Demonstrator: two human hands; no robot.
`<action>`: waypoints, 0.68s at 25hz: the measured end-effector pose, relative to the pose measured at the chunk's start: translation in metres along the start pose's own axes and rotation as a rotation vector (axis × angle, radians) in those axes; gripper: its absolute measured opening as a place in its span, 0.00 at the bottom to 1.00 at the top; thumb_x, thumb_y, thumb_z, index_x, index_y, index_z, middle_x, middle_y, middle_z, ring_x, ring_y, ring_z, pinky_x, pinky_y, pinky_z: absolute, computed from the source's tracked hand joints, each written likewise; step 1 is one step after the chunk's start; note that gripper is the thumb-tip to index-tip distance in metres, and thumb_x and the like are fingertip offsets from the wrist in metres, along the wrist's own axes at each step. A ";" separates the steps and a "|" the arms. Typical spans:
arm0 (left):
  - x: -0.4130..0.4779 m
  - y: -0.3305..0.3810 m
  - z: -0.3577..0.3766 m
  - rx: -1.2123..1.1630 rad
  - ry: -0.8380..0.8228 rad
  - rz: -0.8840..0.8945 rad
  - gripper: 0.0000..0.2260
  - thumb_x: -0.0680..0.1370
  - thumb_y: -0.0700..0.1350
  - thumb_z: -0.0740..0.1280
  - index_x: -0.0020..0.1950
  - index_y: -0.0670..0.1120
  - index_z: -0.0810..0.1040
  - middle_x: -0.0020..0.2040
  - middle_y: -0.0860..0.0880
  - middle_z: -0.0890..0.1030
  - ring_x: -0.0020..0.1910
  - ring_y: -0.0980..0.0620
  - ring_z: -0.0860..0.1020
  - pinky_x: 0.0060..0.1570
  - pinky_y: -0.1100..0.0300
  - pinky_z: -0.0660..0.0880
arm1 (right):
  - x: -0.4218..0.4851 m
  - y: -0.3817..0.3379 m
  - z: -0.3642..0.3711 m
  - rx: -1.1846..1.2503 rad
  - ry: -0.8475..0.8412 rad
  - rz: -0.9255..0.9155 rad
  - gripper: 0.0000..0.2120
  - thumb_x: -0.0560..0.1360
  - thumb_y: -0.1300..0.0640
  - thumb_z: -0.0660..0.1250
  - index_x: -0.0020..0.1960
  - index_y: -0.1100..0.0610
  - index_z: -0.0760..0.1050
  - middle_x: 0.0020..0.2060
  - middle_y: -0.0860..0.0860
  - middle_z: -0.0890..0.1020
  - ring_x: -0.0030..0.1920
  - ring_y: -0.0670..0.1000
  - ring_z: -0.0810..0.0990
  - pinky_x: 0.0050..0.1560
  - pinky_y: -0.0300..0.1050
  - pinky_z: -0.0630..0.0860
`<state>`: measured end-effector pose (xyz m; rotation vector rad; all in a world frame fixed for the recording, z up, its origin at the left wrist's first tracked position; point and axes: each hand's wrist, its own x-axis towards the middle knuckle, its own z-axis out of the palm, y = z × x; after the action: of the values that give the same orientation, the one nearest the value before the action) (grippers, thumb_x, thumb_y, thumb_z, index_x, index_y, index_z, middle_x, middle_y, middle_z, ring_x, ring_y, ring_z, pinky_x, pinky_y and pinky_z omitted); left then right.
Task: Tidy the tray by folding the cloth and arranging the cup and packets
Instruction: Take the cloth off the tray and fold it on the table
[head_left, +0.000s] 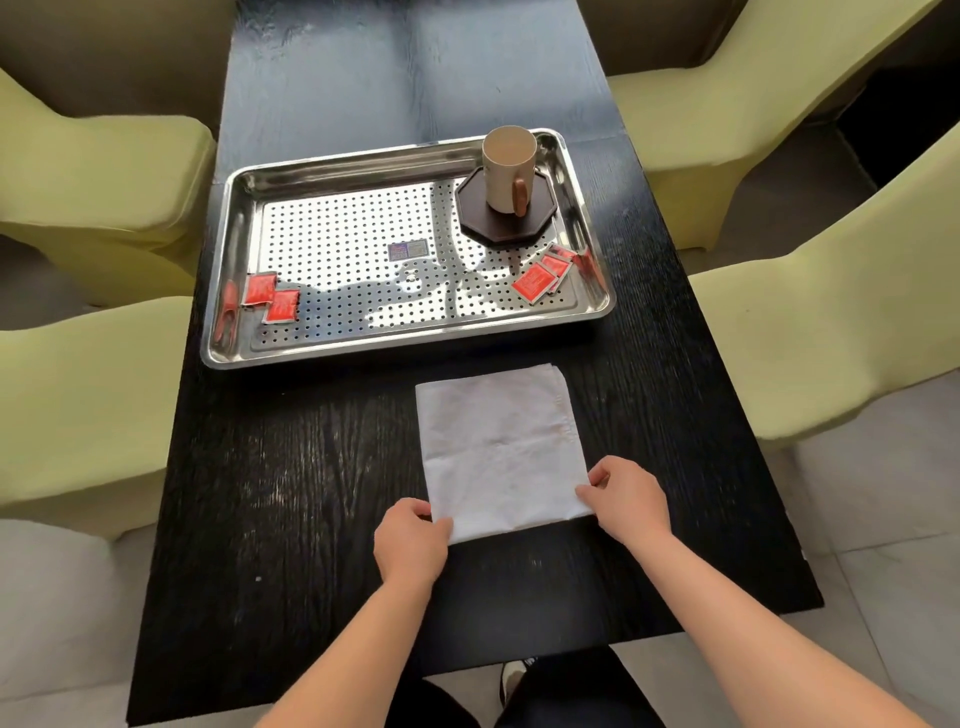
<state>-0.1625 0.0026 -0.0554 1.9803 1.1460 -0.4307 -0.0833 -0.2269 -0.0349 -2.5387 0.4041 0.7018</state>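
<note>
A white cloth (498, 447) lies folded flat on the black table, just in front of the steel tray (332, 171). My left hand (410, 538) pinches its near left corner, and my right hand (626, 499) pinches its near right corner. At the tray's back right a cream cup (506, 166) with a brown handle stands on a dark octagonal coaster (480, 221). Two red packets (271, 297) lie at the tray's front left. Several more red packets (543, 273) are spread at its front right.
The black wooden table (291, 493) runs away from me, with yellow-green chairs on the left (93, 405) and right (841, 343). A small label (408, 251) sits mid-tray on the perforated insert. My legs and a shoe show below the table's near edge.
</note>
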 end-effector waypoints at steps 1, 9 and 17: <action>0.003 -0.002 -0.001 -0.031 -0.014 -0.012 0.05 0.72 0.44 0.74 0.45 0.46 0.80 0.43 0.50 0.83 0.41 0.48 0.82 0.45 0.50 0.81 | -0.001 0.001 0.002 -0.017 0.016 -0.005 0.06 0.76 0.51 0.71 0.47 0.52 0.77 0.41 0.48 0.82 0.43 0.51 0.81 0.48 0.51 0.80; 0.002 -0.009 -0.013 -0.461 -0.140 -0.164 0.06 0.80 0.37 0.64 0.49 0.44 0.80 0.45 0.44 0.84 0.38 0.47 0.85 0.35 0.58 0.81 | -0.009 0.004 0.010 0.348 -0.013 0.111 0.12 0.74 0.54 0.73 0.56 0.54 0.77 0.47 0.51 0.82 0.44 0.55 0.84 0.51 0.57 0.83; 0.003 -0.015 -0.022 -0.525 -0.218 -0.164 0.07 0.79 0.35 0.65 0.54 0.45 0.78 0.51 0.44 0.84 0.47 0.44 0.84 0.39 0.56 0.80 | -0.017 0.007 0.017 0.583 -0.126 0.163 0.10 0.76 0.61 0.71 0.56 0.54 0.76 0.42 0.55 0.85 0.34 0.49 0.81 0.30 0.41 0.78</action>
<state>-0.1750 0.0258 -0.0502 1.3594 1.1444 -0.3716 -0.1073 -0.2212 -0.0407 -1.9198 0.6675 0.6782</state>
